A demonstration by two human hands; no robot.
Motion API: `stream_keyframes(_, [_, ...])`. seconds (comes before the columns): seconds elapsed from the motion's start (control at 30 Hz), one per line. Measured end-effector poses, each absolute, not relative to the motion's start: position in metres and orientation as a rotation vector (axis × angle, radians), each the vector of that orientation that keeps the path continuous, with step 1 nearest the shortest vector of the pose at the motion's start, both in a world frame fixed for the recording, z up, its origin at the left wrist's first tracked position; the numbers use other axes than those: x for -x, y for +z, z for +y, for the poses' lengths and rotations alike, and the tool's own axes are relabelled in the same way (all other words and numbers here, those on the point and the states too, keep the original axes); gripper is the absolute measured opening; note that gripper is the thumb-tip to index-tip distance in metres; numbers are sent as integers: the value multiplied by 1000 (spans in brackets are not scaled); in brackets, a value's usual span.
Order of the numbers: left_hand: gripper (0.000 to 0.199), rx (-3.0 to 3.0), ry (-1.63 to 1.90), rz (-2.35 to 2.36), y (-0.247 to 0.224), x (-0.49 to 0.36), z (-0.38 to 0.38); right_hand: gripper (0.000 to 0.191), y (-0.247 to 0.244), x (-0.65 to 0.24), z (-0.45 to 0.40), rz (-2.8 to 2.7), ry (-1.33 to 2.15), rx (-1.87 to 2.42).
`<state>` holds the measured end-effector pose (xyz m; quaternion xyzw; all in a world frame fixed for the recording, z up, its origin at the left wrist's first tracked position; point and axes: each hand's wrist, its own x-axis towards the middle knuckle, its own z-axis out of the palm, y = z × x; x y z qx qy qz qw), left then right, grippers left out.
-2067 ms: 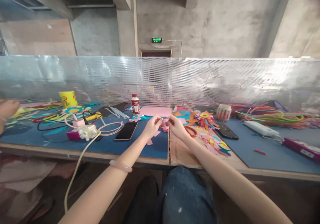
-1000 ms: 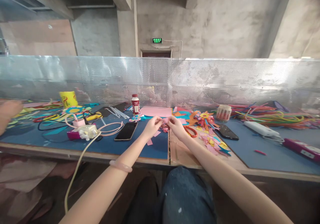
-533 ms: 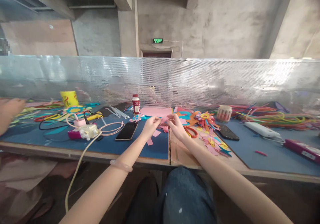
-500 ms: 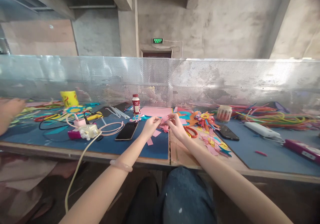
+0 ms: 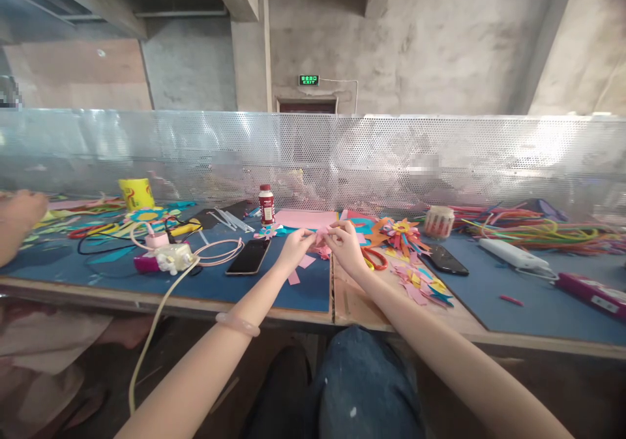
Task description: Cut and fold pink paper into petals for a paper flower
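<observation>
Between my fingertips, just above the table, is a small piece of pink paper. My left hand pinches it from the left, and my right hand pinches it from the right. Fingers cover part of the paper, so its exact shape is hard to make out. Pink paper scraps lie below my left hand. Orange-handled scissors rest beside my right wrist. Behind my hands a larger pink sheet lies flat, and a colourful paper flower sits to the right.
A red bottle, a black phone and a power strip with cables stand left. On the right are another phone, a jar, a white device and coloured strips. Another person's hand is far left.
My hands stay in nearly the same place, with the fingers shifting slightly on the pink paper. The other person's hand at far left has moved a little.
</observation>
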<state>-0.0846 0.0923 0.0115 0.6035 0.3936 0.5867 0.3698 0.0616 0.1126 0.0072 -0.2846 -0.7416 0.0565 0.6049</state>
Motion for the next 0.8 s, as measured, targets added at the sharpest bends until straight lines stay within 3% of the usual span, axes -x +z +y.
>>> stream_keyframes(0.8, [9,-1319,1479,876,14,81,89,14,4,-60,110,-1786,-305,565])
